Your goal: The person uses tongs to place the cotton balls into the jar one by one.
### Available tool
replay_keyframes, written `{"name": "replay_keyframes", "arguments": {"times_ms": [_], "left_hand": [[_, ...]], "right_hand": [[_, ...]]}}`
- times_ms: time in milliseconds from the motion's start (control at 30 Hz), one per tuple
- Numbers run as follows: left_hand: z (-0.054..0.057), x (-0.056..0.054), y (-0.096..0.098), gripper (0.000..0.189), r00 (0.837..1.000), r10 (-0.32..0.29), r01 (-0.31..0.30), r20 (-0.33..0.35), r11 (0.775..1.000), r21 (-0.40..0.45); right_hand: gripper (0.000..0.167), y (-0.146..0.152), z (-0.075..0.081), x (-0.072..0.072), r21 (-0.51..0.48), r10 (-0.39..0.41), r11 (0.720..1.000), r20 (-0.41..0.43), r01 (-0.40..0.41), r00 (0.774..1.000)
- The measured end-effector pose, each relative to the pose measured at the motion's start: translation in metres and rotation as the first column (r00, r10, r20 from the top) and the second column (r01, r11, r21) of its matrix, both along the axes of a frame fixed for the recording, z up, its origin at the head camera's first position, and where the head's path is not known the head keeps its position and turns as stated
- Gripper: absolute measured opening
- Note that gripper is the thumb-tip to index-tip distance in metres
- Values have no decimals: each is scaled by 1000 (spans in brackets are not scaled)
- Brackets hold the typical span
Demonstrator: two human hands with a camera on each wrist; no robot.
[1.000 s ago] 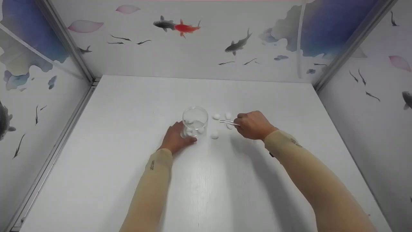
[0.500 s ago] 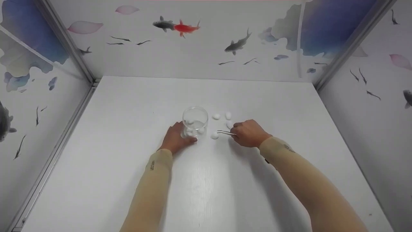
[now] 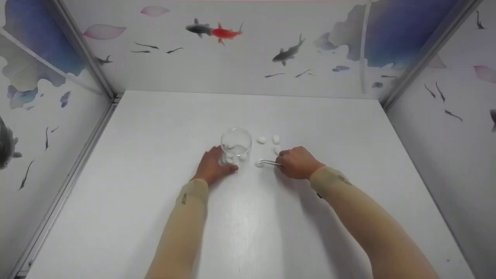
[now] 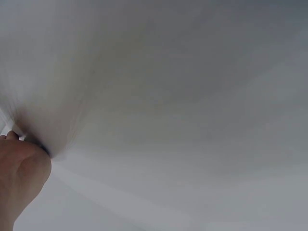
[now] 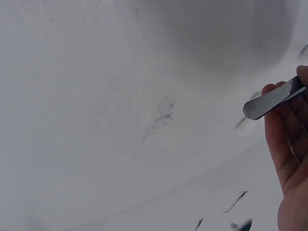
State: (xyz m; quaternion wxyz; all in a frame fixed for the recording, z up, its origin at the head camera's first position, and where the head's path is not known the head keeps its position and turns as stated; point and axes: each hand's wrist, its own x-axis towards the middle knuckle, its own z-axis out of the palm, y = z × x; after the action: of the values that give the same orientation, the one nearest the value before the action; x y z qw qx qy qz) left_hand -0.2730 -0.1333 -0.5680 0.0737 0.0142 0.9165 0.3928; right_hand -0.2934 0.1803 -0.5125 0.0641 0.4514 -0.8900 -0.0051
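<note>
In the head view my left hand [image 3: 211, 166] grips the side of a clear glass jar [image 3: 248, 145], its thumb at the near side. Several white cotton balls [image 3: 229, 159] show through the glass. My right hand [image 3: 298, 162] pinches metal tweezers [image 3: 270, 162], whose tips are at a cotton ball [image 3: 258, 164] lying right of the jar. Whether the tips squeeze it cannot be seen. The right wrist view shows the rounded rear end of the tweezers [image 5: 267, 103] sticking out of the fingers. Only part of the left hand [image 4: 21, 168] enters the left wrist view.
Behind the tweezers lie two cotton balls, one left [image 3: 262, 140] and one right [image 3: 276, 139]. A third cotton ball [image 3: 276, 150] is partly hidden by the right hand. Panels printed with fish [image 3: 288, 52] enclose the white table [image 3: 162, 128] at the back and sides.
My right hand has moved toward me and slightly left, bringing the tweezers from the farther cotton balls to the nearest one. The left hand and jar have stayed put.
</note>
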Motion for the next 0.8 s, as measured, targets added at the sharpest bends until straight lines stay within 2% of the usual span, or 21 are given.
{"name": "replay_keyframes", "arguments": {"times_ms": [233,533,800], "left_hand": [[-4,-2,0,104,1000,-6,6,-16,1000,-10],[-3,-1,-1,102,999,-17,17,-37,1000,-20],[-1,0,0,102,999,-21,20,-36,999,-25]], "right_hand": [[6,-1,-5,0,10,0,1000,5,0,1000],[8,-4,-8,1,47,-40,998,39,39,998],[11,-3,-7,0,18,-58,998,2,58,998]]}}
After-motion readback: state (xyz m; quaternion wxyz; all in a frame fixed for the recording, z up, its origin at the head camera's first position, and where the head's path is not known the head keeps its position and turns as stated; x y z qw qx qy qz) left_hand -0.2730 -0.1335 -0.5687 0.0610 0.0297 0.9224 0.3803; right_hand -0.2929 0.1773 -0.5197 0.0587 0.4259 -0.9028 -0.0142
